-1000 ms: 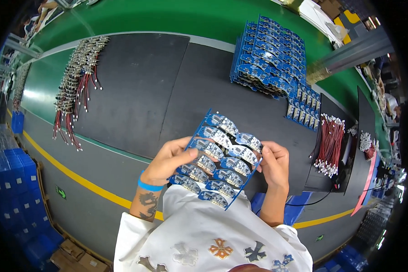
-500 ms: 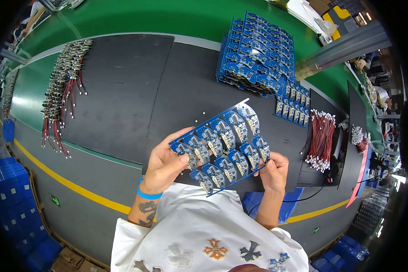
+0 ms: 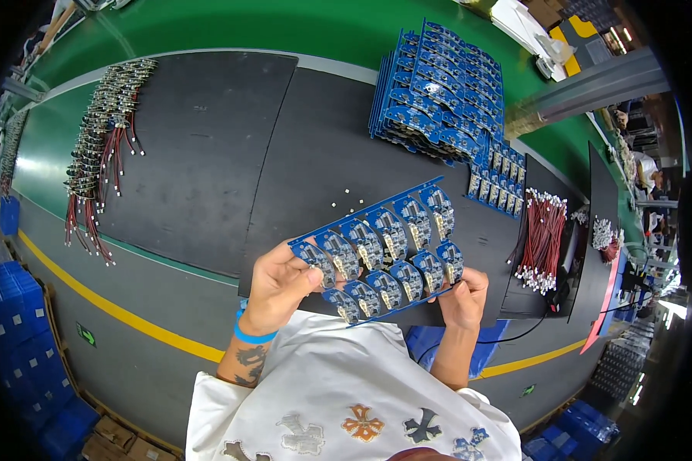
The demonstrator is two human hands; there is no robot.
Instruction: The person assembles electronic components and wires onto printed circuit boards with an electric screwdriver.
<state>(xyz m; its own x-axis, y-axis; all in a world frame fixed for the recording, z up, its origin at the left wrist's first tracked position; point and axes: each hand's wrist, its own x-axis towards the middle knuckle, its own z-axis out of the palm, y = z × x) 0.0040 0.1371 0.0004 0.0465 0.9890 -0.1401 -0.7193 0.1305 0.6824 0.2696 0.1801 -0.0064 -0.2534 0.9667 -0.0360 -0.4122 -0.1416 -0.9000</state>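
Both my hands hold up a blue circuit board panel [image 3: 390,234] above the near edge of the dark mat. It carries two rows of curved boards joined by blue rails. My left hand [image 3: 278,288] grips its left end, thumb on top and fingers underneath. At the panel's lower right corner, my right hand [image 3: 464,300] pinches the edge. A tall stack of similar blue panels [image 3: 438,92] stands beyond at the right. Beside that stack lies a smaller blue panel [image 3: 497,183]. Several tiny white pieces [image 3: 347,191] are scattered on the mat behind the held panel.
Boards with red wires [image 3: 104,138] line the left of the black mat [image 3: 184,146]. A bundle of red wires with white connectors [image 3: 543,238] lies at the right, near a black cable [image 3: 532,333]. A metal post [image 3: 592,88] rises behind the stack.
The held panel has tilted slightly and its right end has shifted a little to the right. Both hands keep their grip.
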